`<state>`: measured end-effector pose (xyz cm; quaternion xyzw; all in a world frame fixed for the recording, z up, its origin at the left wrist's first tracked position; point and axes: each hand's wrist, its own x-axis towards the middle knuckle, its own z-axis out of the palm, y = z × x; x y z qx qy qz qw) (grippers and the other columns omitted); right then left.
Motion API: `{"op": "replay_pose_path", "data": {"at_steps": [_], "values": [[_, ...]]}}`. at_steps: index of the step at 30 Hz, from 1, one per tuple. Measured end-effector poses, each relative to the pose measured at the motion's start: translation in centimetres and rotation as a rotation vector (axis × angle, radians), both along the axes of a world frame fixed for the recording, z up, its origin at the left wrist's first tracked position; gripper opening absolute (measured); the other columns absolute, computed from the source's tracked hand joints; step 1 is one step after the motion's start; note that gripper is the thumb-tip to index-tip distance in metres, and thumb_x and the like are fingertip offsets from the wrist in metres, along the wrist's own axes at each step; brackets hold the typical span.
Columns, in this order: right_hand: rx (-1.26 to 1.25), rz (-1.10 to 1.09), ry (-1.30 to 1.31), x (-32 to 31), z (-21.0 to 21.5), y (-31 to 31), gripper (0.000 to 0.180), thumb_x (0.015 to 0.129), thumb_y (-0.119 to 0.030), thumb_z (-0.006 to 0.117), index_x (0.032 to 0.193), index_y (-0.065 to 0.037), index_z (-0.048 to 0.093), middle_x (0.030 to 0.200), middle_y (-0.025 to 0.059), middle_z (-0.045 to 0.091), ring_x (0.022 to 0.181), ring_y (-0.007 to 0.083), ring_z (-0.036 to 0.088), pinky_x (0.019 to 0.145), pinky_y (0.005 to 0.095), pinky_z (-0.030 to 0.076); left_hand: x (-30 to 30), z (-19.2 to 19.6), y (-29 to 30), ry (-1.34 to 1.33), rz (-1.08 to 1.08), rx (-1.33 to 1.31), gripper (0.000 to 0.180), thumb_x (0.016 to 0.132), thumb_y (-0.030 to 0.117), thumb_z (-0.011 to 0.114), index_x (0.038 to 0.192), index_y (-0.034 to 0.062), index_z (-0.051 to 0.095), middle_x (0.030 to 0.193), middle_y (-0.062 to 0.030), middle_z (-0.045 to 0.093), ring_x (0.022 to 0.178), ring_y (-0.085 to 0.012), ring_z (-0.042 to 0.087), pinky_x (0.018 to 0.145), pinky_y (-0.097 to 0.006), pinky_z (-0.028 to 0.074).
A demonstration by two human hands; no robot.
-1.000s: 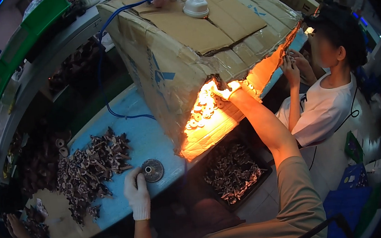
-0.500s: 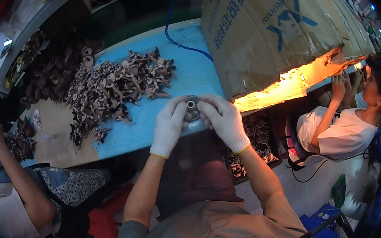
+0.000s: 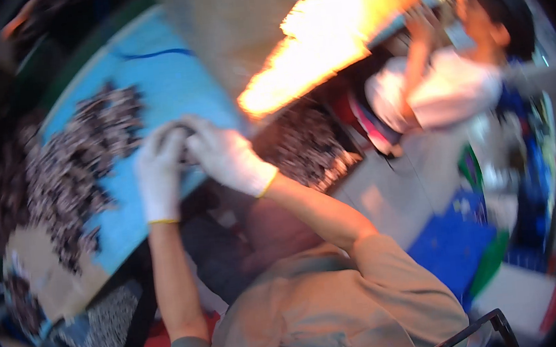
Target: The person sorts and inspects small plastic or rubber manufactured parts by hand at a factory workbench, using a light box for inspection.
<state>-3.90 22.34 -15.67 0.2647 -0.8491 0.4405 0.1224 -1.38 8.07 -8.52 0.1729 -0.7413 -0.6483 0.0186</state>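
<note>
Holding a small dark round part (image 3: 184,151) between both gloved hands, I have my left hand (image 3: 160,176) wrapped around its near side and my right hand (image 3: 225,155) closed over it from two o'clock, so most of the part is hidden and the blur keeps me from telling its exact shape. It sits just above the near edge of the blue table (image 3: 167,83). From what shows, I judge the job far from finished: a big heap of dark metal pieces (image 3: 68,172) spreads across the table at nine o'clock from my hands, and only this one piece is in my grip. A further dark bin of similar parts (image 3: 309,146) sits below the table at three o'clock, apparently well filled, though I cannot tell whether those are finished or waiting. A cardboard box (image 3: 242,21) stands on the table at one o'clock, a bright orange glow (image 3: 318,40) along its lower edge; its contents are out of sight. Another person in a white shirt (image 3: 445,91) works at two o'clock.
</note>
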Motion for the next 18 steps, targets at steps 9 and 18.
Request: {"op": "replay_pose_path", "data": {"at_steps": [9, 18], "values": [[0.957, -0.486, -0.616, 5.8, -8.5, 31.0, 0.036, 0.089, -0.037, 0.067, 0.113, -0.01, 0.071, 0.11, 0.0194, 0.07, 0.104, 0.0389, 0.068, 0.091, 0.0497, 0.055, -1.3, 0.3, 0.7, -0.103, -0.032, -0.029, 0.027, 0.103, 0.023, 0.065, 0.116, -0.0005, 0.072, 0.086, -0.0002, 0.068, 0.068, -0.0047, 0.054, 0.059, -0.02, 0.042], [1.235, 0.092, -0.344, 5.3, -11.9, 36.2, 0.031, 0.081, -0.041, 0.077, 0.094, -0.012, 0.075, 0.101, 0.0112, 0.066, 0.101, 0.0302, 0.062, 0.086, 0.0441, 0.048, -0.6, 0.5, 1.3, -0.102, -0.005, -0.043, 0.029, 0.103, 0.023, 0.065, 0.12, -0.0003, 0.071, 0.087, 0.0005, 0.068, 0.069, -0.0043, 0.055, 0.058, -0.019, 0.041]]}}
